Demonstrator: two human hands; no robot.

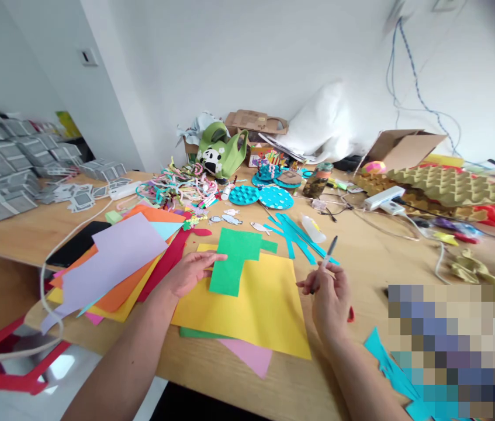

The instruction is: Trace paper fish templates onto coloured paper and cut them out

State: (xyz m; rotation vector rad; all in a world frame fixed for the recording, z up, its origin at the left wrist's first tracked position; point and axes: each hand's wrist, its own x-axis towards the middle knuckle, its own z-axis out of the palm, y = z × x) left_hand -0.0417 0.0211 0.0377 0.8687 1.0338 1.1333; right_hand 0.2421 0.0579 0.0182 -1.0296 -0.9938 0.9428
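Observation:
My left hand [193, 272] pinches the left edge of an irregularly cut piece of green paper [232, 263], index finger on top. That piece lies or hovers over a yellow sheet [269, 310]; I cannot tell whether it touches. A narrow green tab [269, 246] shows at its right side. Beneath the yellow sheet, a pink sheet [249, 354] and another green sheet [203, 334] stick out toward me. To the right of the yellow sheet, my right hand [328, 295] is closed around a pen [329, 252] pointing up and away.
Coloured sheets, with a lilac one [111, 254] on top, lie left. Blue strips [293, 234], a glue bottle [312, 228] and fish cutouts [231, 219] lie beyond. Farther back are a green bag [225, 155], a jar [318, 180], egg trays [453, 182] and a power strip [384, 198].

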